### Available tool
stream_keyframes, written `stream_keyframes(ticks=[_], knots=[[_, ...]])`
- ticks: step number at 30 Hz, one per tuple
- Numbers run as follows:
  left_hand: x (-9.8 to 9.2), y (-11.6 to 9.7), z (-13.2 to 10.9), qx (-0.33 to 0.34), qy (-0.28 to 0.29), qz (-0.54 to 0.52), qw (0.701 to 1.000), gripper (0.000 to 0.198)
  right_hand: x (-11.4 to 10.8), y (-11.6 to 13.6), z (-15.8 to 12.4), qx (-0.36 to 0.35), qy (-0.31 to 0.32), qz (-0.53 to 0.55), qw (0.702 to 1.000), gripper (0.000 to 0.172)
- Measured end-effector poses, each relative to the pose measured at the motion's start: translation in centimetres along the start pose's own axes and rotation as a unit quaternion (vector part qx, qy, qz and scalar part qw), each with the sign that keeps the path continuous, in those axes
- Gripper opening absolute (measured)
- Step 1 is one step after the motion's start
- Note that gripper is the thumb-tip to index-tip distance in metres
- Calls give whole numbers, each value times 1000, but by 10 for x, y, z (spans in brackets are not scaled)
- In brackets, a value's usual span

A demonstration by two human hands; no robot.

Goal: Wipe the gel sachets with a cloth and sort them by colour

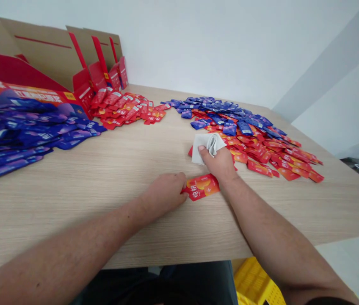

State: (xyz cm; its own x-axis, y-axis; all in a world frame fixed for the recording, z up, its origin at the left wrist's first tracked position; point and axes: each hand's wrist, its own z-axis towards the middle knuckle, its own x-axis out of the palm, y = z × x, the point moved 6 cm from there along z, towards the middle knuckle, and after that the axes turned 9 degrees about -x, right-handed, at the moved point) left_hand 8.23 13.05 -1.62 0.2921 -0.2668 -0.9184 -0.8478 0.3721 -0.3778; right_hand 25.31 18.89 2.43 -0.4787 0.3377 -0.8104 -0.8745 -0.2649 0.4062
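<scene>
At far left, blue packets [17, 135] lie apart from red packets [122, 108] beside an open carton [40, 63]; a mixed heap [255, 140] remains right. Mid-table, the left hand [163, 192] touches the left end of a red packet [201, 187], grip unclear; packet's long axis runs near left-right, rising rightward. The right hand [217, 163] clamps a white cloth [208, 146] at the heap's edge.

Two bare forearms [263, 224], a dark short sleeve edge [325, 301], dark trousers [167, 284]
</scene>
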Motion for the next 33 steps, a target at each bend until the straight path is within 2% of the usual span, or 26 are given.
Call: stream_keyframes(ticks=[2, 4, 8, 10, 14, 19, 22, 24, 26, 28, 30, 33], knots=[[-1, 3, 0, -26, 10, -53, 998, 16, -4, 1, 0, -2, -15, 11, 1000, 47], [-6, 10, 1, -59, 3, -119, 991, 28, -8, 4, -1, -7, -29, 20, 999, 45], [-16, 30, 6, -125, 5, -207, 970, 42, -11, 12, -4, -26, -25, 29, 999, 40], [-20, 39, 8, -145, 14, -238, 960, 35, -10, 16, -6, -34, -20, 32, 999, 39], [-24, 44, 9, -135, 27, -267, 954, 11, -5, 21, -10, -38, -3, 23, 999, 38], [-28, 48, 11, -161, -35, -239, 957, 9, -5, 22, -10, -42, 5, 16, 999, 33], [-19, 56, 14, -207, -48, -339, 916, 8, -4, 29, -14, -36, 15, 15, 999, 35], [-11, 60, 17, -227, -56, -450, 862, 11, 2, 38, -18, -42, 44, 4, 998, 37], [-6, 62, 20, -221, -67, -547, 805, 14, 13, 50, -22, -80, 87, -8, 993, 36], [-3, 62, 22, -209, -71, -603, 767, 15, 25, 56, -23, -117, 128, -28, 984, 35], [-3, 62, 22, -214, -76, -615, 755, 13, 33, 47, -20, -99, 159, -66, 980, 37], [-3, 64, 21, -234, -88, -611, 751, 12, 31, 28, -14, -19, 155, -108, 982, 39]])
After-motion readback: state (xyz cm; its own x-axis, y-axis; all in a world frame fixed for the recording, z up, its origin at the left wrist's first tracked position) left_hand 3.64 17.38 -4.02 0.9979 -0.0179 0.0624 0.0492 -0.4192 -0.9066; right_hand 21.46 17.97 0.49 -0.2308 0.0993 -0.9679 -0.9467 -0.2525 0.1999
